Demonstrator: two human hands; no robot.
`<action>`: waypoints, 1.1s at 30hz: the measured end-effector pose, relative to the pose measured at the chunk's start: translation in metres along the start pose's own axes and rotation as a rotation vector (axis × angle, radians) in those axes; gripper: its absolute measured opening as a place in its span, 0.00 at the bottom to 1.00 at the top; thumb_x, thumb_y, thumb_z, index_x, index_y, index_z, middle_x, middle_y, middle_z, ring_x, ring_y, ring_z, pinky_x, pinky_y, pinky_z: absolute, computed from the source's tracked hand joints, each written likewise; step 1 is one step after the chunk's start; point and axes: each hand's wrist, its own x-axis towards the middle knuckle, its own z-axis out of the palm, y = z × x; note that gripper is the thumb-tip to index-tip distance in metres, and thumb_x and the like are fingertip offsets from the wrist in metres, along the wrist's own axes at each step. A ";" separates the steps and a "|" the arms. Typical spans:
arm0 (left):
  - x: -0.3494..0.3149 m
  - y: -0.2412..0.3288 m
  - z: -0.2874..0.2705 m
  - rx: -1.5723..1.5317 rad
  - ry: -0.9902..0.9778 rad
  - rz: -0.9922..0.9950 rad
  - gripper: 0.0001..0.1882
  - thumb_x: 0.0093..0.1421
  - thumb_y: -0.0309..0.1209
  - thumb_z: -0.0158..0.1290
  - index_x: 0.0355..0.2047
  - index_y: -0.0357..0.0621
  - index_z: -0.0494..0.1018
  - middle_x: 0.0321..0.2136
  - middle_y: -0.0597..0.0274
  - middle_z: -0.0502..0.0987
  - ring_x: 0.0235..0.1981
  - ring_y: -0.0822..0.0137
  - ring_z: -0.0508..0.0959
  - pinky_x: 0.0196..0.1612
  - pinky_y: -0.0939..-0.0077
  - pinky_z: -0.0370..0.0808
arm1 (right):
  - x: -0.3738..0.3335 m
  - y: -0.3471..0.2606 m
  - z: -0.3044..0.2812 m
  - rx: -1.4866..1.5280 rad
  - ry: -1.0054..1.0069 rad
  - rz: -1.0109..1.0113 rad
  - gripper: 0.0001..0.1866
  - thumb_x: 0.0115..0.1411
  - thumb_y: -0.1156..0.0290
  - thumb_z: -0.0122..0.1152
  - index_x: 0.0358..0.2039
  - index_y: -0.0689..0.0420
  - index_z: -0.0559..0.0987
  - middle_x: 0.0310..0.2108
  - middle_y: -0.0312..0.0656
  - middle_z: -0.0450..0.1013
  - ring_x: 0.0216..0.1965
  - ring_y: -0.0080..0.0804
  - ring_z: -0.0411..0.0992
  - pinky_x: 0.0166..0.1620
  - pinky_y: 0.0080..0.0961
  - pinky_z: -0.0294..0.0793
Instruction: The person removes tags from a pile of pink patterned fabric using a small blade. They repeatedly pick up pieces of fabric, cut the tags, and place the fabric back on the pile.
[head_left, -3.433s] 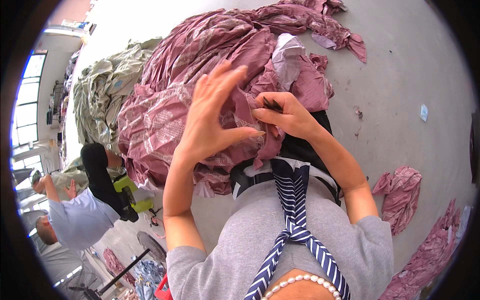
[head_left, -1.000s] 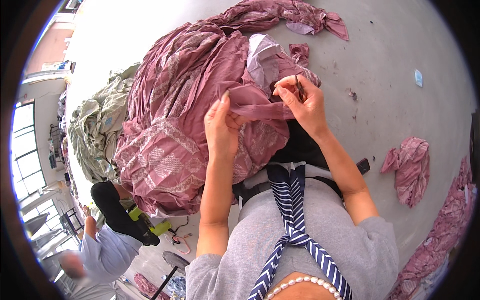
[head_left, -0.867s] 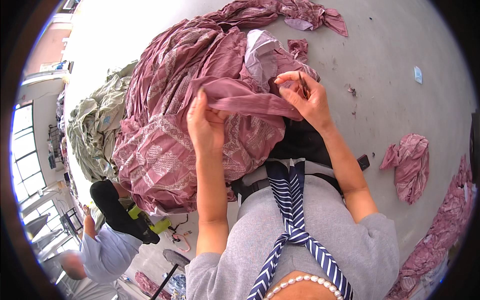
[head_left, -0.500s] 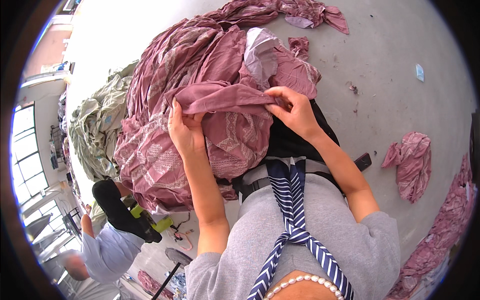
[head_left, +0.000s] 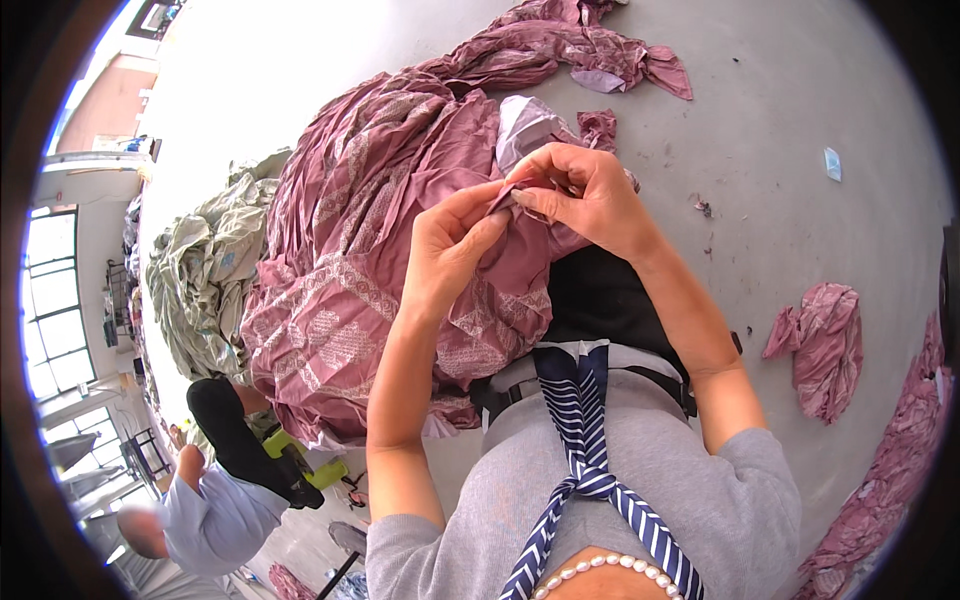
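Note:
A large heap of dusty-pink patterned fabric (head_left: 345, 270) lies over my lap and spreads away to the far left. Both hands meet above it and pinch one edge of this cloth. My left hand (head_left: 450, 245) is closed, with thumb and forefinger gripping the fabric edge. Right beside it, my right hand (head_left: 580, 195) pinches the same edge, its other fingers curled. Below the fingertips the cloth hangs in folds. A pale lilac-white piece of cloth (head_left: 525, 128) shows in the heap just beyond my right hand.
A pale green fabric pile (head_left: 205, 275) lies to the left. Another person (head_left: 220, 510) sits at lower left, near a lime-green object (head_left: 325, 473). On the grey floor at right are a loose pink fabric bundle (head_left: 825, 350), a small light-blue piece (head_left: 832, 164) and a long pink heap (head_left: 890, 470).
My left hand has moved right to meet my right hand. The cloth edge, stretched between them before, is now pinched at one spot. The phone beside me is now mostly hidden.

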 end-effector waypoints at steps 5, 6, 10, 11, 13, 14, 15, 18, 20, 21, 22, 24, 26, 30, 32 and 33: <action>-0.006 -0.018 -0.002 -0.308 0.014 -0.135 0.11 0.63 0.28 0.53 0.43 0.34 0.75 0.29 0.71 0.76 0.24 0.85 0.69 0.28 0.91 0.65 | -0.003 0.014 -0.002 0.110 0.043 0.112 0.06 0.58 0.74 0.62 0.34 0.63 0.79 0.22 0.34 0.74 0.21 0.12 0.67 0.25 0.10 0.66; -0.006 -0.025 -0.008 -0.357 -0.009 -0.169 0.10 0.63 0.29 0.53 0.41 0.36 0.75 0.29 0.72 0.76 0.26 0.85 0.71 0.30 0.91 0.66 | -0.003 0.015 0.000 0.155 0.067 0.102 0.06 0.58 0.73 0.62 0.33 0.63 0.79 0.21 0.34 0.74 0.20 0.13 0.67 0.24 0.10 0.65; -0.007 -0.029 0.001 -0.437 0.065 -0.132 0.09 0.63 0.29 0.52 0.40 0.37 0.76 0.31 0.71 0.77 0.28 0.84 0.72 0.33 0.90 0.68 | -0.003 0.022 -0.007 0.186 0.111 0.112 0.07 0.60 0.72 0.60 0.35 0.63 0.77 0.22 0.33 0.72 0.22 0.13 0.66 0.25 0.11 0.65; -0.006 -0.032 0.002 -0.452 0.090 -0.123 0.08 0.64 0.28 0.52 0.40 0.37 0.76 0.31 0.71 0.77 0.29 0.83 0.73 0.33 0.90 0.69 | -0.005 0.025 -0.008 0.104 0.155 0.056 0.07 0.61 0.72 0.60 0.35 0.63 0.76 0.23 0.33 0.72 0.23 0.14 0.67 0.27 0.11 0.65; -0.006 -0.036 0.001 -0.498 0.113 -0.111 0.08 0.64 0.28 0.51 0.40 0.37 0.76 0.33 0.69 0.78 0.31 0.82 0.74 0.35 0.88 0.70 | -0.008 0.029 -0.008 -0.059 0.236 -0.055 0.07 0.61 0.72 0.59 0.36 0.62 0.74 0.26 0.34 0.73 0.24 0.15 0.67 0.29 0.12 0.66; -0.007 -0.037 -0.001 -0.529 0.111 -0.109 0.08 0.64 0.28 0.51 0.41 0.37 0.75 0.34 0.68 0.78 0.32 0.82 0.75 0.37 0.88 0.71 | -0.015 0.024 -0.010 -0.364 0.248 -0.094 0.09 0.61 0.71 0.59 0.38 0.61 0.72 0.29 0.36 0.73 0.28 0.17 0.70 0.33 0.15 0.69; -0.007 -0.038 -0.002 -0.560 0.109 -0.106 0.08 0.64 0.28 0.51 0.41 0.38 0.75 0.35 0.68 0.79 0.33 0.81 0.76 0.38 0.87 0.72 | -0.019 0.020 -0.006 -0.417 0.255 -0.147 0.11 0.60 0.67 0.59 0.38 0.61 0.73 0.29 0.38 0.74 0.28 0.22 0.72 0.33 0.18 0.70; -0.007 -0.036 -0.002 -0.626 0.071 -0.116 0.09 0.64 0.28 0.50 0.42 0.38 0.74 0.36 0.66 0.79 0.35 0.80 0.77 0.40 0.85 0.73 | -0.028 0.015 0.000 -0.525 0.271 -0.239 0.16 0.59 0.61 0.61 0.38 0.59 0.73 0.28 0.43 0.75 0.28 0.32 0.76 0.32 0.25 0.74; -0.008 -0.037 -0.002 -0.634 0.080 -0.121 0.09 0.64 0.28 0.50 0.42 0.38 0.74 0.36 0.66 0.79 0.35 0.80 0.77 0.40 0.85 0.74 | -0.029 0.015 0.002 -0.547 0.254 -0.223 0.15 0.57 0.63 0.63 0.39 0.59 0.73 0.28 0.43 0.75 0.27 0.31 0.76 0.30 0.24 0.73; -0.008 -0.038 -0.002 -0.638 0.085 -0.124 0.09 0.64 0.28 0.50 0.42 0.38 0.74 0.36 0.67 0.79 0.35 0.80 0.77 0.39 0.85 0.74 | -0.030 0.015 0.003 -0.558 0.245 -0.216 0.15 0.56 0.64 0.65 0.39 0.58 0.73 0.28 0.43 0.75 0.26 0.31 0.76 0.30 0.23 0.73; -0.009 -0.037 -0.001 -0.629 0.093 -0.124 0.09 0.64 0.28 0.50 0.42 0.38 0.74 0.36 0.67 0.79 0.34 0.81 0.77 0.39 0.85 0.74 | -0.029 0.014 0.004 -0.548 0.229 -0.209 0.15 0.55 0.67 0.65 0.39 0.59 0.73 0.28 0.42 0.74 0.26 0.27 0.74 0.30 0.21 0.72; -0.009 -0.036 0.001 -0.609 0.110 -0.124 0.09 0.64 0.28 0.51 0.41 0.39 0.75 0.35 0.67 0.79 0.34 0.81 0.76 0.37 0.86 0.73 | -0.028 0.013 0.004 -0.527 0.195 -0.194 0.14 0.55 0.71 0.67 0.38 0.61 0.74 0.29 0.40 0.73 0.26 0.20 0.71 0.29 0.17 0.71; -0.009 -0.037 0.000 -0.610 0.070 -0.121 0.08 0.64 0.28 0.51 0.41 0.39 0.75 0.34 0.68 0.79 0.32 0.82 0.76 0.36 0.87 0.72 | -0.026 0.009 0.005 -0.575 0.182 -0.231 0.14 0.54 0.71 0.68 0.37 0.61 0.74 0.27 0.39 0.73 0.25 0.19 0.70 0.29 0.17 0.71; -0.010 -0.035 0.004 -0.574 0.115 -0.135 0.08 0.64 0.29 0.52 0.40 0.39 0.76 0.32 0.69 0.79 0.30 0.83 0.75 0.33 0.89 0.70 | -0.024 0.013 0.006 -0.664 0.205 -0.360 0.14 0.54 0.70 0.69 0.36 0.61 0.74 0.24 0.37 0.72 0.23 0.18 0.68 0.27 0.16 0.70; -0.011 -0.033 0.004 -0.580 0.084 -0.138 0.08 0.64 0.29 0.52 0.40 0.39 0.76 0.32 0.69 0.79 0.30 0.82 0.75 0.33 0.89 0.71 | -0.024 0.022 0.004 -0.599 0.238 -0.377 0.14 0.54 0.70 0.68 0.36 0.60 0.74 0.24 0.36 0.71 0.22 0.16 0.67 0.26 0.15 0.67; -0.011 -0.032 0.004 -0.583 0.069 -0.140 0.08 0.64 0.29 0.52 0.40 0.40 0.76 0.32 0.69 0.79 0.29 0.82 0.75 0.33 0.89 0.71 | -0.025 0.025 0.003 -0.566 0.254 -0.385 0.14 0.54 0.70 0.68 0.37 0.60 0.74 0.24 0.35 0.71 0.22 0.15 0.66 0.26 0.14 0.66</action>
